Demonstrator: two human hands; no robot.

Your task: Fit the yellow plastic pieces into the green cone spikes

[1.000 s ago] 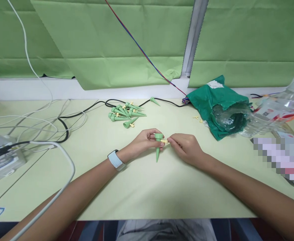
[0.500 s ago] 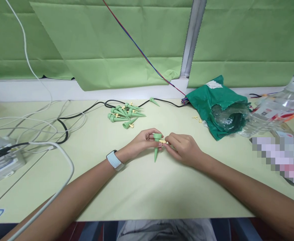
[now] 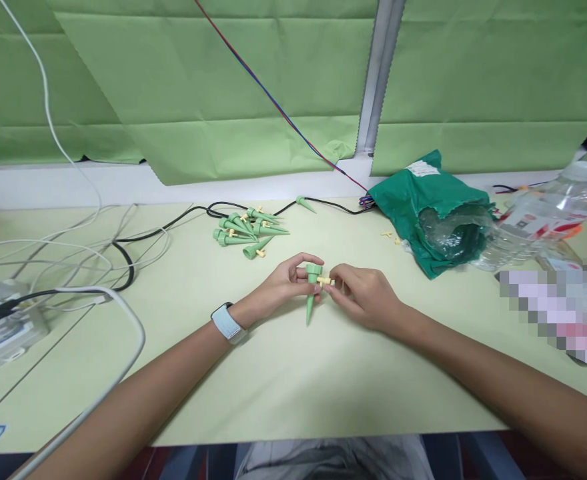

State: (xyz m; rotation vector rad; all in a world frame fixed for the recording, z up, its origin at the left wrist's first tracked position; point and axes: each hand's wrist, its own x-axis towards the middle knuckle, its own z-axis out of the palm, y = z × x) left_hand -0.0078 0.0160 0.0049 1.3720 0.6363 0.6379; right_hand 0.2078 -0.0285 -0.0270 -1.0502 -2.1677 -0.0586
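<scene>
Near the middle of the table, my left hand (image 3: 284, 285) is closed around a green spike (image 3: 310, 308), which points down with its wide cap at the top. A small yellow valve (image 3: 323, 281) sticks out of the spike's right side. The thumb and fingertips of my right hand (image 3: 366, 293) pinch the outer end of this valve. Beyond my left hand lies a pile of green spikes (image 3: 238, 223), several with yellow valves on them. One more green spike (image 3: 305, 203) rests apart, by the wall.
A torn green bag (image 3: 423, 213) with clear plastic inside lies at the back right, beside clear bottles (image 3: 528, 217). Loose yellow valves (image 3: 386, 234) lie left of the bag. Cables (image 3: 132, 267) and a white power device (image 3: 8, 327) occupy the left side.
The view has shifted slightly. More of the yellow valve shows between my hands, and my right fingertips sit at its outer end. Both hands keep their hold.
</scene>
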